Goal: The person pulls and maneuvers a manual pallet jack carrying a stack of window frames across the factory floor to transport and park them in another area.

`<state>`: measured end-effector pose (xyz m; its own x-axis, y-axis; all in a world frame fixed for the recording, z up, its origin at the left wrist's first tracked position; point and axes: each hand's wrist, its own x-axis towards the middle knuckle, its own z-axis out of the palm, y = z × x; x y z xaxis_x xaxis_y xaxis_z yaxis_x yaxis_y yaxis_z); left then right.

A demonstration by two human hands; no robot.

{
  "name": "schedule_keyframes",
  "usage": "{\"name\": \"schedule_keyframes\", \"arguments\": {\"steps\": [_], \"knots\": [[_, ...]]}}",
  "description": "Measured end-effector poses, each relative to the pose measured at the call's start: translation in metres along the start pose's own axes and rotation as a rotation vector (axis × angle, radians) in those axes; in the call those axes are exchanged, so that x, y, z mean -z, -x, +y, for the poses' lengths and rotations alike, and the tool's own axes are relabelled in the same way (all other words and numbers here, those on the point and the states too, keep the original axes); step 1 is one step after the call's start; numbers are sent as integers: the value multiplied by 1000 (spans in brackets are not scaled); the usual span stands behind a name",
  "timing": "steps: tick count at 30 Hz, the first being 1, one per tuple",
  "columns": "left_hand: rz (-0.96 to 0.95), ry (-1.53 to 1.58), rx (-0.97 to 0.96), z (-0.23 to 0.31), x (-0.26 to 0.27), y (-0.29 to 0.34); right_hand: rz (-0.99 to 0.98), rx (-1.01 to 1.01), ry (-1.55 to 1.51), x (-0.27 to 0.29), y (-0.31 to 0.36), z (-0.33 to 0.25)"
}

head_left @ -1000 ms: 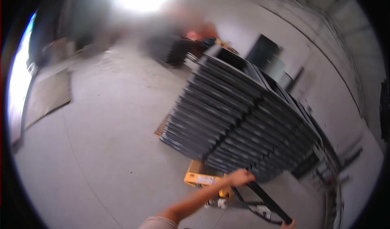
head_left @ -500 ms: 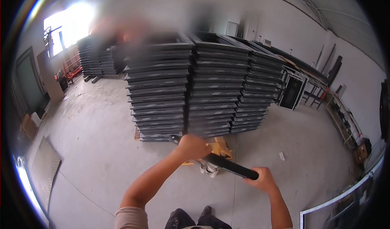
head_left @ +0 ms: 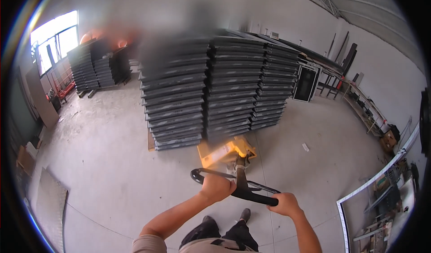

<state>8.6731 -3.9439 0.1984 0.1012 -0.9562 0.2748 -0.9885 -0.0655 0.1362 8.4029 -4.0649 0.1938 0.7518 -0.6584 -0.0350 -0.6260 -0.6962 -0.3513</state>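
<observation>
A black loop handle [head_left: 250, 194] belongs to a yellow pallet jack [head_left: 221, 153] and lies in front of my waist. My left hand [head_left: 217, 188] is wrapped round its left part, while my right hand [head_left: 286, 204] grips its right end. From the handle a dark shaft [head_left: 241, 174] runs forward to the jack's yellow body. Tall stacks of dark grey frames [head_left: 177, 100] rise just beyond the jack, on a pallet whose wooden edge [head_left: 151, 141] shows at the lower left. A blur hides part of the stack tops.
More stacked dark frames [head_left: 96, 69] stand at the far left. A glazed frame [head_left: 307, 83] leans near a long low rack [head_left: 361, 109] on the right. A white-edged frame [head_left: 345, 219] is close at lower right, and a flat sheet [head_left: 49, 212] lies at lower left.
The handle has come lower and nearer my body, with both hands still on it. More of the yellow jack shows. The view has shifted, and my feet have changed position.
</observation>
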Motion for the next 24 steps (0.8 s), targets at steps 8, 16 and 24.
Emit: {"name": "schedule_keyframes", "arguments": {"steps": [8, 16, 24], "knots": [[-124, -24, -1, -31, -21, 76, 112, -69, 34, -58, 44, -66], [-192, -61, 29, -38, -5, 120, 174, -45, 22, -83, 78, -106], [-268, -148, -10, -51, 14, 174, 184, -93, 19, -106, 119, -158]]}}
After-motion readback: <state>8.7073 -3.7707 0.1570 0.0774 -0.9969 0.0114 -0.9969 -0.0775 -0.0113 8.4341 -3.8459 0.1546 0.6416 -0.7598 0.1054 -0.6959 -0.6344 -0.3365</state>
